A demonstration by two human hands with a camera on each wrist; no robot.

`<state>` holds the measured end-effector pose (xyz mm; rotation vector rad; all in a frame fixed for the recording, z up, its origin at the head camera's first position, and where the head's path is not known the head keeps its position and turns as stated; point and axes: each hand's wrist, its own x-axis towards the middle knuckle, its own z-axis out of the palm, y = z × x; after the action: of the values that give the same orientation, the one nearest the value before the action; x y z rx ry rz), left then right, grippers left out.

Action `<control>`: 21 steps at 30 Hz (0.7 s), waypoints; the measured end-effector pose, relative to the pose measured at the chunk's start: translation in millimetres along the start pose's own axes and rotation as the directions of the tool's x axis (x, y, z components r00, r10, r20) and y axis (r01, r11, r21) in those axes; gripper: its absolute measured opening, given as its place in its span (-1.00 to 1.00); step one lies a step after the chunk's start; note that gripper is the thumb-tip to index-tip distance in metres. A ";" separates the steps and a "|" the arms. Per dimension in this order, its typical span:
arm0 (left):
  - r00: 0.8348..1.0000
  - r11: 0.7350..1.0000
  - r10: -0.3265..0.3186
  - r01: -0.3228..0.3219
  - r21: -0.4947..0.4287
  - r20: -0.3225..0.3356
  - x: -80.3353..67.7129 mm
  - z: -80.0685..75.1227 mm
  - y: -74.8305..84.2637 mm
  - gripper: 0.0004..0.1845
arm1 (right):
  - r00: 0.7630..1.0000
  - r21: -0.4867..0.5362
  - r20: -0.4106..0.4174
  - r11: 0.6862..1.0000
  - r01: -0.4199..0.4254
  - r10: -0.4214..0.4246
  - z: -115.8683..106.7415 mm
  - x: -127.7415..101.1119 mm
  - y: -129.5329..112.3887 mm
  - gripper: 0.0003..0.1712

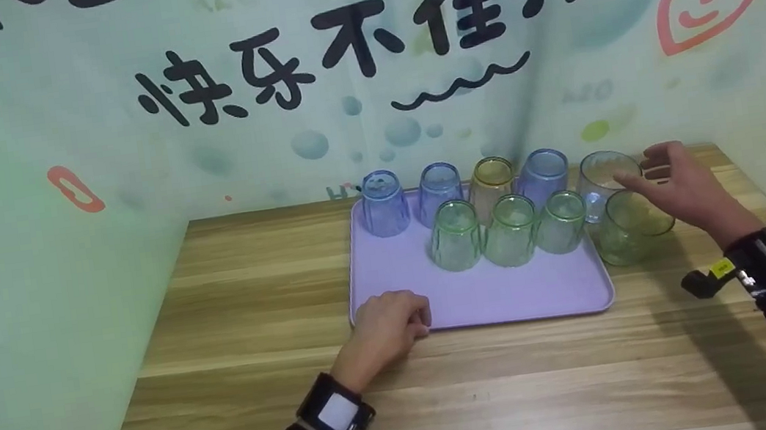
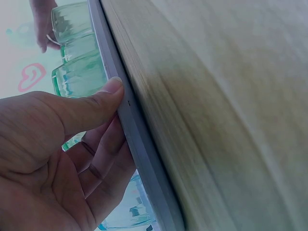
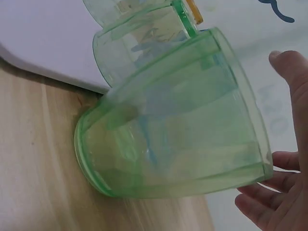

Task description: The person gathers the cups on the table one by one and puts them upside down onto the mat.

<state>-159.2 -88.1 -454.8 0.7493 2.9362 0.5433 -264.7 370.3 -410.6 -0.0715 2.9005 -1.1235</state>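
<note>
My left hand (image 1: pixel 391 321) is at the front edge of a lilac tray (image 1: pixel 513 301). In the left wrist view its thumb (image 2: pixel 113 85) lies on the rim, with the curled fingers against the inner side, pinching it. My right hand (image 1: pixel 683 186) is over the tray's right side, fingers spread, beside the mouth of an upright green glass (image 3: pixel 173 130). Its thumb stands apart from the glass; whether the fingertips touch the rim I cannot tell. Behind this glass a clear glass (image 1: pixel 596 205) stands upright.
Upside down on the tray are blue glasses (image 1: pixel 385 211), an amber glass (image 1: pixel 492 175) and three green glasses (image 1: pixel 457 242). The wooden table (image 1: pixel 234 323) meets a printed backdrop (image 1: pixel 255 143) just behind the tray.
</note>
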 end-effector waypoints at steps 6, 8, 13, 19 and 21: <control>1.000 1.000 -0.010 0.010 0.013 0.017 1.1 0.0 0.3 -0.90 | 0.999 0.048 0.005 0.998 0.052 -0.052 2.2 -8.6 10.7 0.04; 1.000 1.000 -0.013 0.012 0.015 0.019 1.3 0.0 0.2 -0.91 | 0.996 0.057 -0.001 0.995 0.085 -0.085 3.8 -11.4 14.5 -0.04; 1.000 1.000 -0.005 0.004 0.018 0.014 1.2 0.2 -0.1 -0.91 | 0.990 0.079 -0.015 0.987 0.139 -0.138 7.4 -18.4 24.7 -0.20; 0.999 1.000 0.028 -0.028 0.008 -0.040 -1.6 1.0 -0.3 -0.88 | 0.979 0.172 -0.064 0.964 0.203 -0.195 14.1 -24.5 38.7 -0.37; 0.998 0.999 0.034 -0.034 0.011 -0.049 -2.5 0.9 -0.2 -0.88 | 0.974 0.201 -0.071 0.953 0.225 -0.215 17.6 -26.2 42.5 -0.39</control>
<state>-157.0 -89.1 -455.8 0.7996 2.9783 0.5573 -239.0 391.2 -451.9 -0.3760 2.8514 -1.4762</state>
